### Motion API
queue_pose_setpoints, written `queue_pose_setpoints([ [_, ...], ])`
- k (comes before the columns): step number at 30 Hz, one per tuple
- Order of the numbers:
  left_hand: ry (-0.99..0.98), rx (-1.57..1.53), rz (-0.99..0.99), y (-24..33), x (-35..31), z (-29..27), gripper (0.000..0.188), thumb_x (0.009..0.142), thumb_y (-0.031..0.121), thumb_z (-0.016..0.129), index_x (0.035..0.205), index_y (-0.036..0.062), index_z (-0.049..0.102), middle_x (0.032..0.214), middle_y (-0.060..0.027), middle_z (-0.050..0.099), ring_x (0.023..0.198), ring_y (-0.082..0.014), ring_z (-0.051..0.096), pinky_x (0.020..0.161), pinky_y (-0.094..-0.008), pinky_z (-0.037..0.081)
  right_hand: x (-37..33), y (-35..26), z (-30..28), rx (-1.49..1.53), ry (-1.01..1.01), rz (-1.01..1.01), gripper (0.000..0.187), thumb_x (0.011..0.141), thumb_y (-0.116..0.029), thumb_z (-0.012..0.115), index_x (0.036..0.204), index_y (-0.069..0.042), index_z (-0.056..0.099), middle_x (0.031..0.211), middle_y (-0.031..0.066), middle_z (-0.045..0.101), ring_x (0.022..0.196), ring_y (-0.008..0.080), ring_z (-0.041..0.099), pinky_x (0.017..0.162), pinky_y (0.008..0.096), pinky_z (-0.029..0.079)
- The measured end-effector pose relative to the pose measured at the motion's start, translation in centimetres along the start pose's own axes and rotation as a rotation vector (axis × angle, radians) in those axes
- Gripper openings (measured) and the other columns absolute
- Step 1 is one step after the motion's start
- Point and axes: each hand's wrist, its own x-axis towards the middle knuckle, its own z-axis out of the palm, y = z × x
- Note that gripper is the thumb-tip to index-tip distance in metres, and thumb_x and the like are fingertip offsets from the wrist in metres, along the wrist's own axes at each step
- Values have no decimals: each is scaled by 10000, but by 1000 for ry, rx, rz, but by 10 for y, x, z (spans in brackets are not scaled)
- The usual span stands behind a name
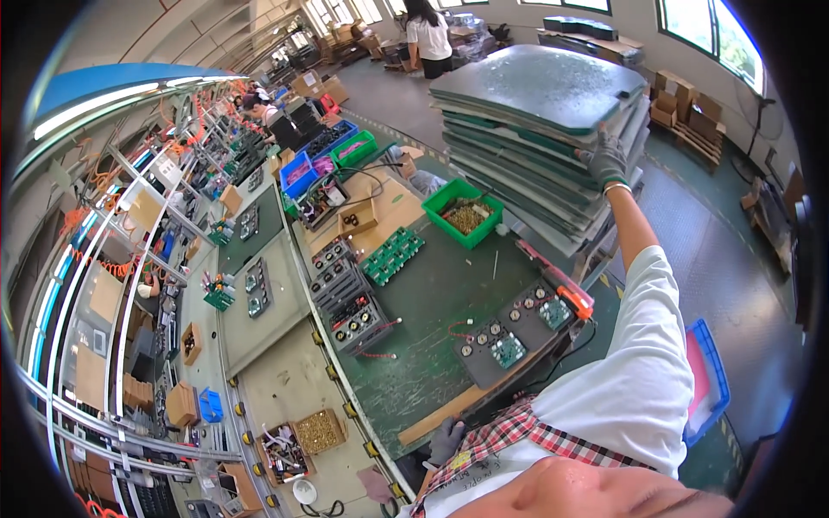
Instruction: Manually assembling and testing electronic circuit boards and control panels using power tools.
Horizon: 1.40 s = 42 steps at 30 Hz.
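My right arm stretches out to a tall stack of grey sheet-like panels (544,86) at the far right of the bench. The grey-gloved right hand (606,161) lies against the stack's near corner, fingers apart, just below the top panel. Low in the picture, my left hand (445,440), also in a grey glove, is by the wooden front edge of the bench; its fingers are mostly hidden. On the green bench top nearby lie two black panels (492,341) with round silver parts and green circuit boards. An orange-red electric screwdriver (574,298) rests beside them.
A green bin (464,214) of brass-coloured screws stands near the stack. Green circuit boards (393,255) and black housings (354,319) with red wires sit mid-bench. To the left runs a conveyor line (268,324). A blue crate (712,380) is at the right. Other people are farther back.
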Motion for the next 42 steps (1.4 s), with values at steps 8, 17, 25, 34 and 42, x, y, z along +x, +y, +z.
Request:
queue_pose_setpoints([
  [8, -39, -163, -21, 47, 67, 24, 384, 860, 324, 465, 1155, 79, 488, 975, -125, 605, 889, -224, 587, 772, -329, 439, 47, 14, 61, -64, 220, -70, 844, 674, -458, 644, 1318, -57, 275, 1259, 233, 395, 1207, 356, 330, 1009, 389, 246],
  [17, -80, 9, 27, 78, 108, 39, 346, 853, 319, 468, 1134, 119, 494, 913, -127, 600, 816, -247, 595, 720, -350, 455, 41, -45, 62, -331, 191, -307, 488, 768, -317, 566, 1218, -161, 460, 1128, 208, 511, 1105, 327, 452, 986, 420, 281],
  [25, 77, -101, -13, 88, 79, 28, 319, 866, 219, 458, 1162, 100, 477, 817, -93, 606, 708, -168, 603, 645, -305, 479, 61, -65, 70, -347, 249, -700, 415, 756, -252, 563, 1161, -184, 513, 1144, 125, 491, 1115, 317, 424, 937, 409, 336],
  [34, 238, -18, 45, 89, 32, -4, 330, 864, 258, 456, 1149, 97, 499, 830, -118, 604, 729, -187, 598, 667, -312, 470, 77, -63, 86, -379, -21, -738, 418, 820, -146, 435, 1236, -102, 423, 1150, 175, 507, 1084, 311, 464, 888, 355, 400],
  [42, -8, -800, 240, 200, 116, -37, 474, 862, 370, 484, 1193, 31, 454, 1012, -85, 547, 920, -169, 524, 832, -276, 413, -88, -49, -22, -131, 72, -1216, 377, 696, -136, 511, 1044, 9, 511, 924, 178, 556, 818, 299, 553, 638, 389, 461],
])
